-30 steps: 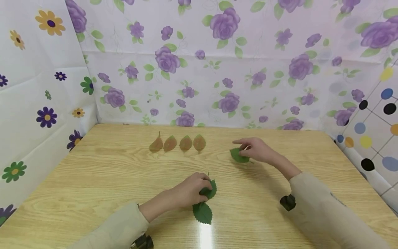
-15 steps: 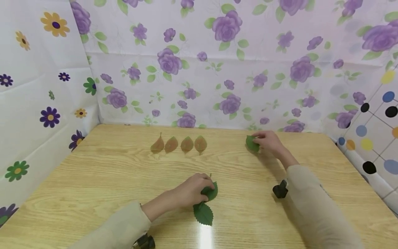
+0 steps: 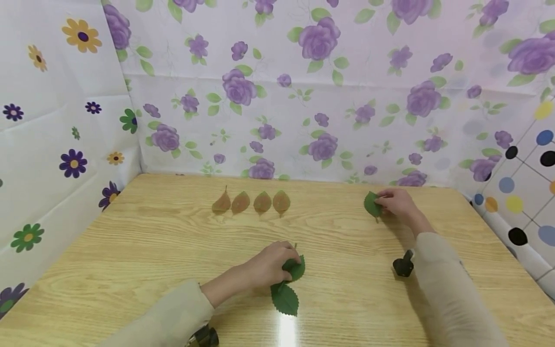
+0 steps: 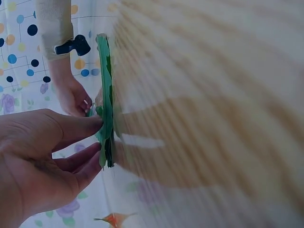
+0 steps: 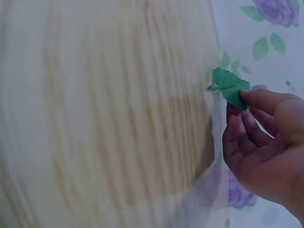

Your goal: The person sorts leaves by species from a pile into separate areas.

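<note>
My left hand (image 3: pixel 270 265) is over the near middle of the table, holding green leaves with serrated edges. One leaf (image 3: pixel 285 300) sticks out below the fingers and another (image 3: pixel 299 270) to their right. Seen edge-on in the left wrist view, the leaves (image 4: pixel 105 99) form a thin layered stack between thumb and fingertips. At the far right of the table my right hand (image 3: pixel 399 205) pinches a single green leaf (image 3: pixel 372 204) by its edge, stem pointing down. In the right wrist view this leaf (image 5: pixel 230 88) sits between thumb and index finger.
Several reddish-brown leaves with greenish edges (image 3: pixel 262 202) lie in a row at the back left of the wooden table (image 3: pixel 173 246). Flower-printed cloth (image 3: pixel 277 111) stands behind the table, and a dotted cloth (image 3: pixel 516 183) borders the right side. Each sleeve carries a black wrist device (image 3: pixel 403 265).
My right hand has carried its green leaf rightward and toward the back of the table, turning it so that its stem points down. My left hand keeps its place with its leaves.
</note>
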Demonstrator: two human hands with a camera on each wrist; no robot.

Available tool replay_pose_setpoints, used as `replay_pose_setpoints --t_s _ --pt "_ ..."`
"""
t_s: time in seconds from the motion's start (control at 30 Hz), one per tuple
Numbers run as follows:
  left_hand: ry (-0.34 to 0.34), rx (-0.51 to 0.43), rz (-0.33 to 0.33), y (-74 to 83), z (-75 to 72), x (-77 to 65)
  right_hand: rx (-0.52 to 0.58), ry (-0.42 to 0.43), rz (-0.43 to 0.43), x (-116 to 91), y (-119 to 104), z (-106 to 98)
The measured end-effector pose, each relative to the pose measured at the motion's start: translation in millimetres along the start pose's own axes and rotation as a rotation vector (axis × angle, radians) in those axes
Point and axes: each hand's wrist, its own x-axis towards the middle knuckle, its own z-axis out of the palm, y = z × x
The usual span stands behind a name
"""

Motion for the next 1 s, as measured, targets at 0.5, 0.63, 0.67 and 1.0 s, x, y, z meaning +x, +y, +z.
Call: replay_pose_setpoints --t_s 0.5,0.63,0.67,1.0 --pt "0.030 -0.016 -0.016 -5.1 2.5 3.1 -0.152 0.032 -0.022 -3 14 -11" --pt "0.039 -0.011 -0.004 -5.6 2.5 3.9 -0.190 0.041 -0.024 -4 12 -10" --pt "0.041 -0.008 0.000 -5.6 2.5 4.1 -0.201 0.043 -0.024 -4 12 -10" --pt "0.016 -0.085 0.021 -10.5 -0.5 6.5 -0.279 0.015 -0.011 -6 11 -12"
